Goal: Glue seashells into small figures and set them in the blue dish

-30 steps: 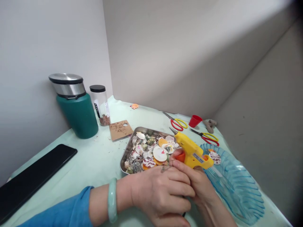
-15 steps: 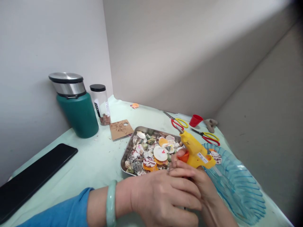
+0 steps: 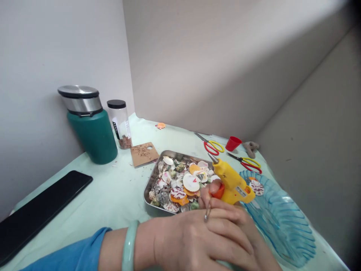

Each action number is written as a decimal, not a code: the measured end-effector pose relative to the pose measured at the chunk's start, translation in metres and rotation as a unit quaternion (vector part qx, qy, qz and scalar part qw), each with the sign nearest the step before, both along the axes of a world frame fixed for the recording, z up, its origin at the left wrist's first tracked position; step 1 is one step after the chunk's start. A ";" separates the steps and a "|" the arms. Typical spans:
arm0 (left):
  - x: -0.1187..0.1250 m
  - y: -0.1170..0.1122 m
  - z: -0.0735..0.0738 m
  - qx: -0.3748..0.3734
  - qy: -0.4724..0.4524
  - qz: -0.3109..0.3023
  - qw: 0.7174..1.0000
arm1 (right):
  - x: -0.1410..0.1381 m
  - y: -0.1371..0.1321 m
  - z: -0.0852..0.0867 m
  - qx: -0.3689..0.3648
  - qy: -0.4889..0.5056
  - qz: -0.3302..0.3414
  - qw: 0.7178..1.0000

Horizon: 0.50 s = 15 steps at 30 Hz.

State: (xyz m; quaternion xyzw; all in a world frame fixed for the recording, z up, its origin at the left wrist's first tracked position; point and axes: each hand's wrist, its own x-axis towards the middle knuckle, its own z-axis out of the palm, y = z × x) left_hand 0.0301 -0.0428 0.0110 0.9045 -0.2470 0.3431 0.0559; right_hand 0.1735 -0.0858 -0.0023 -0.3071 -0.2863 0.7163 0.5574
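My right hand [image 3: 246, 222] grips a yellow hot glue gun [image 3: 227, 177] with an orange trigger; its metal nozzle points up and left over the tray's rim. Across it lies my left hand [image 3: 203, 235], with a pale green bangle [image 3: 130, 244] on the wrist. Its fingers curl over the right hand, and whatever they hold is hidden. A thin bent metal wire [image 3: 208, 210] sticks out by the fingers. Behind the hands is a metal tray [image 3: 149, 180] heaped with seashells [image 3: 172, 177], among them a white shell [image 3: 191, 183] with a red mark.
On the right is a blue ribbed plate [image 3: 293, 222] holding a few shells. Two scissors [image 3: 213, 146], a red cup [image 3: 233, 143] and a grey piece [image 3: 250, 148] lie behind. At left are a green bottle [image 3: 96, 139], a jar [image 3: 120, 124], a brown card [image 3: 144, 153] and a black phone [image 3: 42, 216].
The glue gun has tipped slightly left with its nozzle lower. My left hand has shifted a little to the right over the right hand, and the metal wire has come into view.
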 end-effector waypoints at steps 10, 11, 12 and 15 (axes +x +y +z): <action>-0.007 -0.014 0.011 -0.044 0.138 0.091 0.985 | 0.001 -0.007 0.006 0.036 -0.016 -0.016 0.999; -0.007 -0.014 0.010 -0.046 0.145 0.091 0.984 | 0.002 -0.007 0.006 0.037 -0.016 -0.016 0.999; -0.007 -0.014 0.008 -0.048 0.146 0.088 0.984 | 0.003 -0.006 0.005 0.038 -0.013 -0.016 0.999; -0.007 -0.013 0.003 -0.061 0.125 0.056 0.989 | 0.009 -0.002 0.001 0.045 -0.025 -0.008 0.999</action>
